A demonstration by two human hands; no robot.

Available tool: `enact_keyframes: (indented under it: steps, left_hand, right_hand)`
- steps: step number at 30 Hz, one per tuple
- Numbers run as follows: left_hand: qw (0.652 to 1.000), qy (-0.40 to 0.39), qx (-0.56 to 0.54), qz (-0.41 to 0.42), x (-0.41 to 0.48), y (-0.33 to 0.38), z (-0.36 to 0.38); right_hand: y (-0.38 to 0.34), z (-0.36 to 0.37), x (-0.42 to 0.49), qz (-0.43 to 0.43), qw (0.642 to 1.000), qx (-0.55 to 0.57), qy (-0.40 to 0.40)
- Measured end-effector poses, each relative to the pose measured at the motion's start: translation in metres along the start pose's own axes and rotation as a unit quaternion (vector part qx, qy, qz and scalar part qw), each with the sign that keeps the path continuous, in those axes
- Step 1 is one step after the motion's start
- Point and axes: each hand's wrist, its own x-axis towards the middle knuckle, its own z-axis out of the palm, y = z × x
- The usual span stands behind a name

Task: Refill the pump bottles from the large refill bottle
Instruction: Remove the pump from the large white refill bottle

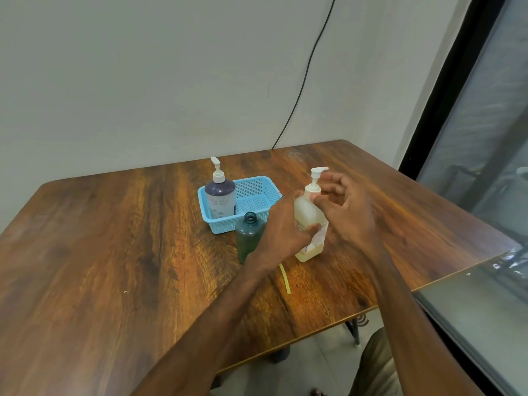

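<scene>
Left hand (283,228) wraps the body of the pale pump bottle (310,212), upright on the table (114,238); right hand (350,210) curls thumb and forefinger onto the pump collar just above that grip, apparently pinching it (blurred). Liquid sits only at the base, so judged light, tippy, thin-walled and maybe slick: hold the body low, twist at the collar. Open-necked green bottle (250,235) crowds the back of the left hand, blue basket (243,192) with purple pump bottle (220,195) beyond it; free room lies outside the right hand, table edge wristward
</scene>
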Motion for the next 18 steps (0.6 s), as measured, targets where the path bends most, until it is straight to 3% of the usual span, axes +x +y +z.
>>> enact_keyframes:
  steps: [3,10,16,18]
  left_hand:
    - [1.0,0.004,0.005,0.009,-0.0003,-0.0007,0.0002]
    - [1.0,0.009,0.002,0.014,-0.001,-0.0008,0.0009]
    - [1.0,0.019,0.009,0.022,-0.0012,-0.0015,0.0014]
    - [1.0,0.021,-0.001,0.022,-0.0009,-0.0017,0.0022]
  right_hand:
    - [0.0009,-0.006,0.0012,0.03,0.996,0.026,-0.074]
    - [-0.0057,-0.0002,0.0016,-0.019,1.0,-0.013,0.017]
    - [-0.0013,-0.0067,0.0047,0.011,0.996,0.02,-0.089]
    - [-0.0027,-0.0037,0.0021,0.006,0.998,0.01,-0.065]
